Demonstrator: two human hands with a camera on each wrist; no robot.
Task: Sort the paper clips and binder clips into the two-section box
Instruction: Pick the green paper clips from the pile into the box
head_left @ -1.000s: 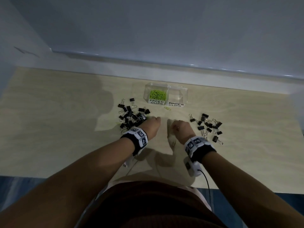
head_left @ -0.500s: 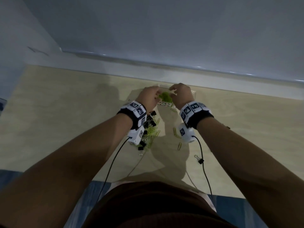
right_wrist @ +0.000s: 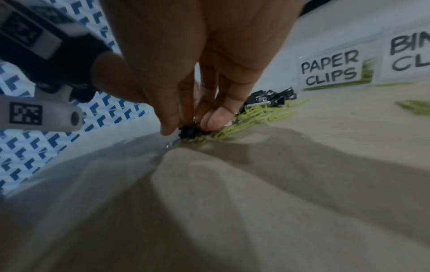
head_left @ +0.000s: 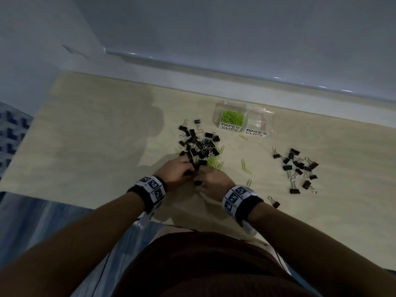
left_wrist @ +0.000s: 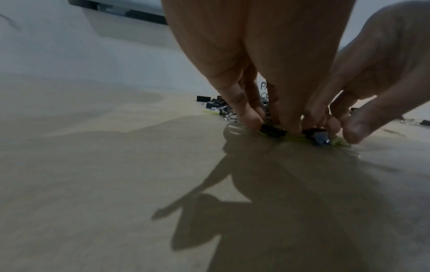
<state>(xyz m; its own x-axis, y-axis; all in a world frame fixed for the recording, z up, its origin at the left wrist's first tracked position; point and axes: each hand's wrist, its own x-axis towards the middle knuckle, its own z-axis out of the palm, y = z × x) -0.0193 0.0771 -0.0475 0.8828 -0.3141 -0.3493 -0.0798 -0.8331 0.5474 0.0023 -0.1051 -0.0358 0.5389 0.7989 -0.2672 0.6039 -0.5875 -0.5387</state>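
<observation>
A clear two-section box [head_left: 271,123] stands at the back; its PAPER CLIPS section [head_left: 231,118] holds green paper clips. In front of it to the left lies a pile of black binder clips [head_left: 198,144] mixed with green paper clips [head_left: 215,161]. Both hands work at the near edge of this pile. My left hand [head_left: 190,173] has its fingertips down on the table and pinches a black binder clip [left_wrist: 272,129] lying on paper clips. My right hand [head_left: 201,183] pinches another black binder clip [right_wrist: 189,131] between thumb and fingers.
A second heap of binder clips [head_left: 296,168] lies to the right, with one stray binder clip [head_left: 275,203] near the table's front edge. Loose green paper clips [head_left: 245,166] lie between the two heaps. The wall ledge [head_left: 235,67] runs behind the box.
Half a second ago both hands were up at the box's paper clip section. They have come back toward me, down to the near edge of the left pile.
</observation>
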